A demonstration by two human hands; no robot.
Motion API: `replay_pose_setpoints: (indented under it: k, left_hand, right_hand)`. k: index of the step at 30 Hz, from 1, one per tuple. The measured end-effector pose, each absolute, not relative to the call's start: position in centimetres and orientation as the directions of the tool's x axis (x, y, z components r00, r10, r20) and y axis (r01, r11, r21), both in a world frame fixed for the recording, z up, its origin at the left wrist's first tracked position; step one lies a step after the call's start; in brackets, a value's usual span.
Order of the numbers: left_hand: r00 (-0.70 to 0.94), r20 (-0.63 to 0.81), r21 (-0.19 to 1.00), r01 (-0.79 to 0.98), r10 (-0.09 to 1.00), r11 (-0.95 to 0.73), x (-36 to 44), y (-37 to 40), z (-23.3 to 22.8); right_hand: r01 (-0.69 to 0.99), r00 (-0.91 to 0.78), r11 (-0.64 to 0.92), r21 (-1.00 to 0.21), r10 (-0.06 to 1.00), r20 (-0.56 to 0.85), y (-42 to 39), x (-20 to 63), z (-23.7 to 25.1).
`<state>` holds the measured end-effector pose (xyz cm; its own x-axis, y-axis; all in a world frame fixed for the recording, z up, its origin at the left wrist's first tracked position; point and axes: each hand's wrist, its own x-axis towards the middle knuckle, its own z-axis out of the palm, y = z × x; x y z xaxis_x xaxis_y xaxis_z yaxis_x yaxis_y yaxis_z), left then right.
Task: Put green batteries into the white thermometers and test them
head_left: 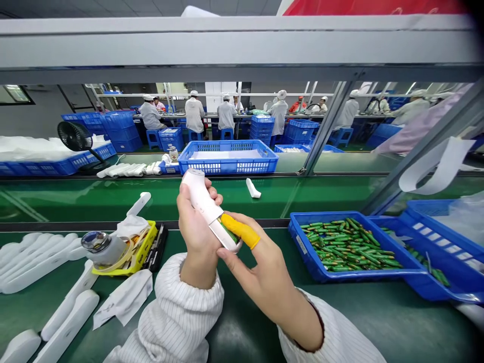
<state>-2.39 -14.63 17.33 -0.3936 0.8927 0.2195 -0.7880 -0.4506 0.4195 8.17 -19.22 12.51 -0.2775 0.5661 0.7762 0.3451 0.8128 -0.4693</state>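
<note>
The left hand (196,229) is wrapped around a white handheld casing (206,206), holding it up above the green worktop (227,322) with its rounded head pointing up and away and its open lower end toward the person. The right hand (260,267) reaches in from the right of the casing; its index finger, capped with a yellow finger cot (240,229), presses a green battery (228,233) into the casing's open end, the thumb lying just under that end. To the right of the casing stands a blue tray (302,244) filled with more green batteries (348,244), with a second blue tray (434,282) overlapping it further right. To the left of the casing sits a yellow tray (145,247) with a metal-topped bottle (100,247) lying across it and a white cloth (124,300) just in front. Further left lie rows of white casing halves (34,257). Beyond the casing, across a green conveyor belt (113,199), stands a blue crate (229,159), and behind it people in white coats sit at another line.
</note>
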Motion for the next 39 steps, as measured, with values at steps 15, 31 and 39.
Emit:
replay_pose_setpoints:
  k: [15,31,39]
  left_hand:
    - [0.115,0.551,0.712,-0.581,0.826,-0.394,-1.1,-14.5,15.8]
    - [-0.129,0.404,0.749,-0.522,0.906,-0.408,-3.4,-8.6,14.3]
    - [-0.363,-0.012,1.0,-0.012,0.932,0.008,-6.5,1.5,4.8]
  right_hand:
    - [-0.102,-0.137,0.567,-0.818,0.806,0.576,-17.6,12.2,14.9]
    - [0.723,-0.114,0.249,-0.644,0.963,0.244,-14.6,18.3,15.3]
    - [0.911,0.163,-0.217,-0.352,0.971,-0.175,-9.1,26.3,10.8]
